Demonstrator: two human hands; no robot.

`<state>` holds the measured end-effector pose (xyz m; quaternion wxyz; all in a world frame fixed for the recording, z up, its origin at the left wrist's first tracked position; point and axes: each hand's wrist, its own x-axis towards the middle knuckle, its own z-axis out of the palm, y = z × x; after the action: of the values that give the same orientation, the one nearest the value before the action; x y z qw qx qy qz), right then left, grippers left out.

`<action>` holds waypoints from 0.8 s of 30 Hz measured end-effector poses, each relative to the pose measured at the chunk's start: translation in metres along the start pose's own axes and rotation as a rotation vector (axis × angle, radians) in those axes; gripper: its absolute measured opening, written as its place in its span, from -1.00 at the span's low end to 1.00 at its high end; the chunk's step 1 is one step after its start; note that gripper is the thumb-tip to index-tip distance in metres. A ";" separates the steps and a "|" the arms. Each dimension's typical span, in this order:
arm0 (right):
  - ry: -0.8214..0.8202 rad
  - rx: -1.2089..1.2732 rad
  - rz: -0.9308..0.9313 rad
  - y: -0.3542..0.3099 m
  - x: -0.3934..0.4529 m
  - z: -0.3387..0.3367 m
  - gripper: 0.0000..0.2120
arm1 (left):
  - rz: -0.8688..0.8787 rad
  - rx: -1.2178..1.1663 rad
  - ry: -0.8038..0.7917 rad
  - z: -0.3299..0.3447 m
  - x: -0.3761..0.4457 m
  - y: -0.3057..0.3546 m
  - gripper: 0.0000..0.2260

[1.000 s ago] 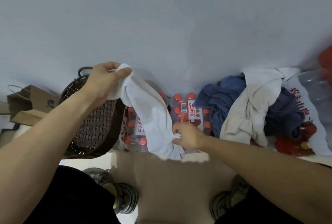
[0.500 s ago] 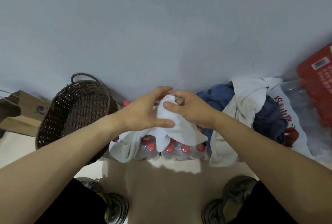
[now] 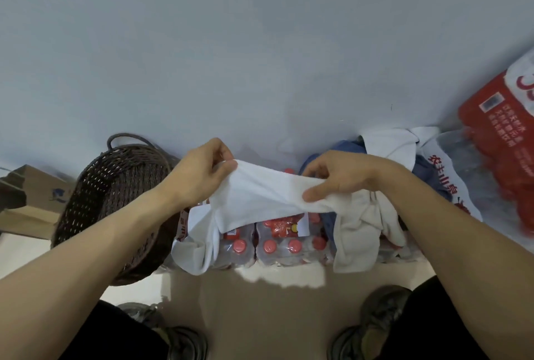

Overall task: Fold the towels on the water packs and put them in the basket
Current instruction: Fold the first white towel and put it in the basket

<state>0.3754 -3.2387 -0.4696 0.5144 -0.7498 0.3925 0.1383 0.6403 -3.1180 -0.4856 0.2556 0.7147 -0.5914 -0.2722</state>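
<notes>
A white towel [image 3: 260, 197] is stretched between both hands above the water packs [image 3: 277, 247] with red caps. My left hand [image 3: 199, 174] pinches its left end, and my right hand [image 3: 341, 177] grips its right end. The towel's lower part hangs down over the left pack. A dark wicker basket [image 3: 115, 203] stands to the left, beside my left forearm. More towels, cream [image 3: 358, 232], blue [image 3: 344, 148] and white [image 3: 396, 143], lie heaped on the packs to the right, behind my right hand.
A grey wall rises right behind the packs. A brown cardboard box [image 3: 26, 203] sits at far left. A red water-pack wrapper [image 3: 500, 143] and a clear plastic pack [image 3: 462, 180] lie at far right. My shoes [image 3: 375, 322] stand on the beige floor below.
My hands were together on the bunched towel half a second ago; now they have drawn apart, pulling the towel out flat between them. A second ago my left hand held it up by the basket.
</notes>
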 end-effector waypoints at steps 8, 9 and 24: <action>0.097 0.109 -0.069 -0.006 0.008 0.003 -0.74 | -0.125 -0.168 -0.375 0.006 0.000 0.000 -0.52; 0.103 0.100 -0.109 -0.011 0.008 0.008 -0.73 | -0.079 -0.305 -0.387 0.011 -0.003 0.010 -0.37; -0.157 -0.059 -0.043 -0.014 0.009 0.018 -0.74 | -0.262 -0.825 -0.289 0.001 0.006 0.017 -0.83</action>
<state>0.3948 -3.2250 -0.4734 0.5242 -0.7597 0.3306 0.1969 0.6282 -3.1268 -0.4750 0.3973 0.5767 -0.3679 -0.6118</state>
